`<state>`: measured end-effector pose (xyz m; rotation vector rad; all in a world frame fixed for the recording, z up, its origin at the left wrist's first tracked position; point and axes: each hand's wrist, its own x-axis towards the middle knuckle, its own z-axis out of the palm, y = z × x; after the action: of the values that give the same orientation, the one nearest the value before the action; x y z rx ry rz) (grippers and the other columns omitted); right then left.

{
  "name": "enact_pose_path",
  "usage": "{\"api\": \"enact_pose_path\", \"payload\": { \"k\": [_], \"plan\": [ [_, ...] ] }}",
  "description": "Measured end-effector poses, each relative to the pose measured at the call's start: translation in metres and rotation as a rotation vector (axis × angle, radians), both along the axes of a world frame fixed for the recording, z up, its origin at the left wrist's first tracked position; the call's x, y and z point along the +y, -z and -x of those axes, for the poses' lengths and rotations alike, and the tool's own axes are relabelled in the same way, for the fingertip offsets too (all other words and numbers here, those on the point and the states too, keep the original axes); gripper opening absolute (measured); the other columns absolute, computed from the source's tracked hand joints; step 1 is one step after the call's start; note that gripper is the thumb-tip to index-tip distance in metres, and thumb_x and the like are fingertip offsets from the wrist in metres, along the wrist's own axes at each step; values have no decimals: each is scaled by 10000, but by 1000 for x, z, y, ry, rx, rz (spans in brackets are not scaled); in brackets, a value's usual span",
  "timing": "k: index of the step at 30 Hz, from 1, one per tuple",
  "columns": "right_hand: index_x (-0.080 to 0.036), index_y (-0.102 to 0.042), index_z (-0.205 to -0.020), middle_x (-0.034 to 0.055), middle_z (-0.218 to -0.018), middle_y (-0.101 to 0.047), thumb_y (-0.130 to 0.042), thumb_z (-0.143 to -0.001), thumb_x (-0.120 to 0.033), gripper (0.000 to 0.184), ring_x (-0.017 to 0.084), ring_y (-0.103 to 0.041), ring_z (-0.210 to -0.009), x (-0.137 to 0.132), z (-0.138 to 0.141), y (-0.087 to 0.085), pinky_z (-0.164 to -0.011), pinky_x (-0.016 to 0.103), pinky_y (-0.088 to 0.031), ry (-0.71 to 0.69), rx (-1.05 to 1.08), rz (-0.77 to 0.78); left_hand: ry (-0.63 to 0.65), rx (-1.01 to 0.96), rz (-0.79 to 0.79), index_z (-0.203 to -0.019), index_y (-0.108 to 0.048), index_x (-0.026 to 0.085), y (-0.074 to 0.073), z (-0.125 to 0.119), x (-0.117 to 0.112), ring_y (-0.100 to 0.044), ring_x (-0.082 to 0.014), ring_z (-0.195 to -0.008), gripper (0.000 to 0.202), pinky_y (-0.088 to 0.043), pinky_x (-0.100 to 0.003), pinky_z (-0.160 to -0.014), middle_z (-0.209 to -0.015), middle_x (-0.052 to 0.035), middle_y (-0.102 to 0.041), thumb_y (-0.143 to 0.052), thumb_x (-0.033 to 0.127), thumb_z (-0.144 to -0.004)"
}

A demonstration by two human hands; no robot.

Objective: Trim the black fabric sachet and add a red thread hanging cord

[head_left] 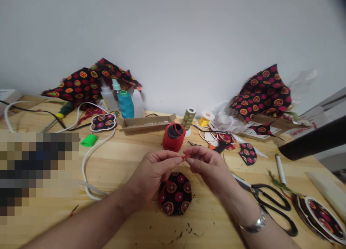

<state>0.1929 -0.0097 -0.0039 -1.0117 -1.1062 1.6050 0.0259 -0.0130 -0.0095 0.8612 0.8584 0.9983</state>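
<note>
While my left hand (154, 173) and right hand (207, 166) pinch a bit of red thread (185, 156) above the round dotty cloth (175, 194), it could slip away if my fingers (173, 158) loosen.

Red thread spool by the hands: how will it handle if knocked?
The red thread spool probably resists a light nudge, standing squat on its end. Once tipped, its round body would likely roll. With that dark hollow top, it probably feels light for its size.
</note>
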Motion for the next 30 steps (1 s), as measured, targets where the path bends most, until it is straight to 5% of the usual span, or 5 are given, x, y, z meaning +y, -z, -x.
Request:
{"api": "enact_pose_path", "payload": {
  "k": [10,30],
  "plan": [
    [-199,-710,-732,-11,-691,-678,-789,-610,-219,146,83,-561,-587,0,6,-4,-573,203,-468,52,46,-20,3,54,-12,-723,-754,209,-1,0,-3,-303,-40,-420,79,-238,-168,-403,-438,81,-436,-707,271,-712],
    [-188,-673,-673,-17,-645,-646,-726,-666,-257,87,105,-551,-611,-1,5,-8,-624,241,-442,42,-130,-84,21,89,-11,-692,-753,191,-7,-1,-5,-251,-57,-415,104,-181,-210,-401,-410,85,-384,-689,271,-707]
  ]
}}
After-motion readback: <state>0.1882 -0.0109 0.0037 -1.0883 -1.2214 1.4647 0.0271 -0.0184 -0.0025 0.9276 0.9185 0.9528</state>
